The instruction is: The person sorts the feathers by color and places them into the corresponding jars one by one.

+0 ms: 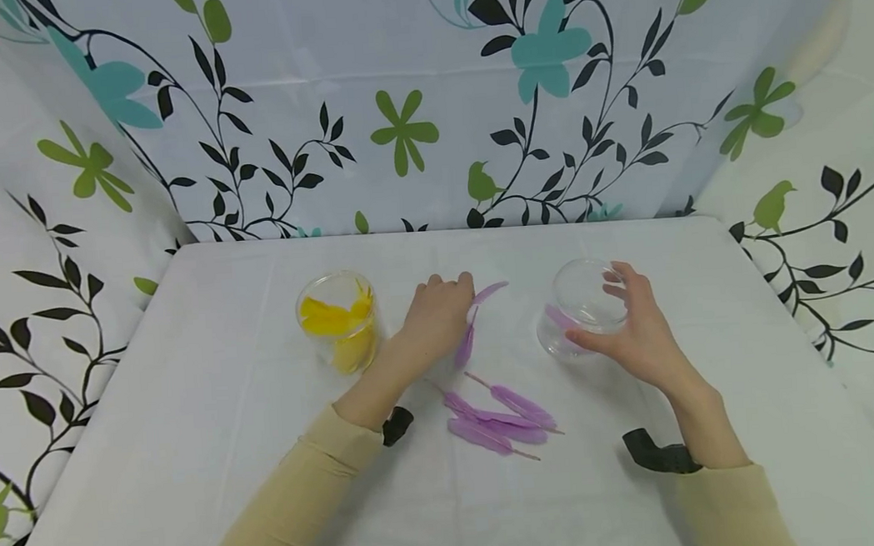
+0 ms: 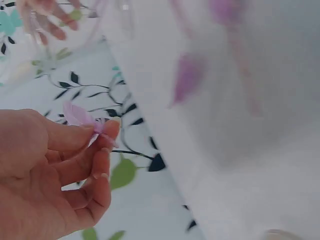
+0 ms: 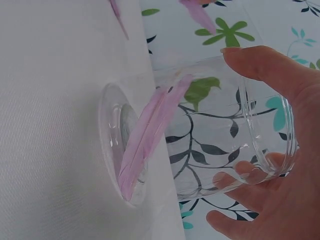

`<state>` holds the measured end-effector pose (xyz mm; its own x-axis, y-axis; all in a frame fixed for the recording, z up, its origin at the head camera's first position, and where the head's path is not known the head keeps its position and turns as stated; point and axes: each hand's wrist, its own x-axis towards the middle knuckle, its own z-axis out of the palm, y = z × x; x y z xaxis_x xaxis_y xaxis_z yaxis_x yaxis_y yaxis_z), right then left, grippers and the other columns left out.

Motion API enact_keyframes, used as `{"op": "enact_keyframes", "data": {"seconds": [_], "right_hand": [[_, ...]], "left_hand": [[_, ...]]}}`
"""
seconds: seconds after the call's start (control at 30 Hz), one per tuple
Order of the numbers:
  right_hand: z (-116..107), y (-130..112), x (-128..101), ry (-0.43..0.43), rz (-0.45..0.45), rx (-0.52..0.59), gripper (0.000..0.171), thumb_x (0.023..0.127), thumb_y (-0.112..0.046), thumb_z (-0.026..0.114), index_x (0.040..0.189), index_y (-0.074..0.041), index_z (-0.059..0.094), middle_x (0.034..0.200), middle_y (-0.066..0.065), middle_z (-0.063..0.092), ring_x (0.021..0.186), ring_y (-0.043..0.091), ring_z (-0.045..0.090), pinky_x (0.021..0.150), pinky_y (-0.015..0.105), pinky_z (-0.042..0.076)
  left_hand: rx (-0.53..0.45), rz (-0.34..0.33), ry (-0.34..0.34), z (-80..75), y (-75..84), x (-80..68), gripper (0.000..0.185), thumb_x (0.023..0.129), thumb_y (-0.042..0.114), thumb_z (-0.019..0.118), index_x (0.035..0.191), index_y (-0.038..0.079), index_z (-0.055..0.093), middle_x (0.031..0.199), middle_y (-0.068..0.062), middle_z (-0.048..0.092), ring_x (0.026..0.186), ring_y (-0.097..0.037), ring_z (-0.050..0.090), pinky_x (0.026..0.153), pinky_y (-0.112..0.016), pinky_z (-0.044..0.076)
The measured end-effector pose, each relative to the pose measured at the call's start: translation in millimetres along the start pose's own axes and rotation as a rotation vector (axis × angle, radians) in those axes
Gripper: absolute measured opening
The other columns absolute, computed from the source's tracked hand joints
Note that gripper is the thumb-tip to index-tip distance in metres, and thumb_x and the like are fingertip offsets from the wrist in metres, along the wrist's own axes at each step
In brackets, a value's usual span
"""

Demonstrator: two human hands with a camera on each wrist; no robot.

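Note:
My left hand [image 1: 440, 319] pinches a light purple feather [image 2: 79, 115] between thumb and fingertips; in the head view the feather's tip points right. Beneath that hand, another purple feather [image 1: 465, 346] lies on the white cloth. My right hand [image 1: 642, 336] holds a clear jar [image 3: 210, 145] near its rim, thumb on one side and fingers on the other. The jar stands upright on the table, with a purple feather [image 3: 150, 132] leaning inside it. Several more purple feathers [image 1: 499, 424] lie in a loose pile between my forearms.
A second clear jar [image 1: 363, 287] with yellow feathers [image 1: 338, 321] in it stands left of my left hand, close to that wrist. White cloth covers the table [image 1: 155, 457]. A leaf-patterned curtain [image 1: 408, 49] hangs behind and at both sides.

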<state>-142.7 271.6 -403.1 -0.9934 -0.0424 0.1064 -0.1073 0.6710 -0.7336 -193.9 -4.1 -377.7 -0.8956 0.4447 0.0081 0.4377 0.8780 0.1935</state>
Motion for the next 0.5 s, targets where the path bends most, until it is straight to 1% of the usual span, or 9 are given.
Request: {"op": "enact_keyframes", "data": {"seconds": [0.1,0.17,0.23,0.3,0.4,0.5], "right_hand": [[1,0,0,-0.003,0.006,-0.008,0.113,0.077,-0.040,0.086,0.158,-0.012,0.013,0.153,0.020,0.032,0.141,0.041,0.036,0.106,0.073,0.031],[1,0,0,-0.002,0.009,-0.017,0.113,0.077,-0.041,0.086,0.158,-0.012,0.013,0.153,0.021,0.031,0.141,0.041,0.036,0.105,0.073,0.031],[0,0,0,0.001,0.007,-0.020,0.113,0.077,-0.041,0.086,0.158,-0.012,0.013,0.153,0.021,0.032,0.141,0.041,0.037,0.105,0.073,0.032],[0,-1,0,0.004,0.005,-0.019,0.114,0.077,-0.041,0.086,0.158,-0.012,0.012,0.153,0.022,0.031,0.141,0.042,0.037,0.105,0.073,0.032],[0,-1,0,0.004,0.004,-0.017,0.113,0.077,-0.041,0.086,0.158,-0.013,0.012,0.153,0.022,0.031,0.140,0.042,0.037,0.105,0.073,0.032],[1,-1,0,0.002,-0.002,-0.010,0.112,0.078,-0.041,0.085,0.159,-0.015,0.012,0.154,0.021,0.030,0.141,0.042,0.036,0.105,0.074,0.032]], "left_hand": [[-0.037,0.057,0.048,-18.4,16.1,3.7,0.011,0.099,0.011,0.059,0.110,0.008,0.062,0.101,-0.008,0.073,0.091,-0.028,0.059,0.082,-0.040,0.049],[-0.030,0.092,0.068,-30.7,28.6,6.9,0.013,0.100,0.012,0.058,0.112,0.009,0.064,0.106,-0.007,0.073,0.097,-0.028,0.059,0.085,-0.040,0.050],[0.001,0.132,0.087,-41.6,42.1,10.2,0.014,0.100,0.013,0.058,0.112,0.011,0.066,0.107,-0.005,0.073,0.098,-0.026,0.059,0.086,-0.038,0.050],[0.056,0.171,0.089,-50.1,56.5,14.2,0.015,0.100,0.015,0.059,0.113,0.013,0.067,0.109,-0.002,0.072,0.100,-0.024,0.058,0.087,-0.036,0.050],[0.152,0.226,0.083,-55.5,77.7,23.5,0.019,0.100,0.021,0.061,0.117,0.018,0.067,0.112,0.002,0.071,0.104,-0.021,0.057,0.092,-0.034,0.050],[0.224,0.261,0.050,-53.1,95.7,34.5,0.025,0.098,0.024,0.065,0.123,0.021,0.066,0.115,0.004,0.069,0.110,-0.020,0.056,0.098,-0.035,0.048]]}}
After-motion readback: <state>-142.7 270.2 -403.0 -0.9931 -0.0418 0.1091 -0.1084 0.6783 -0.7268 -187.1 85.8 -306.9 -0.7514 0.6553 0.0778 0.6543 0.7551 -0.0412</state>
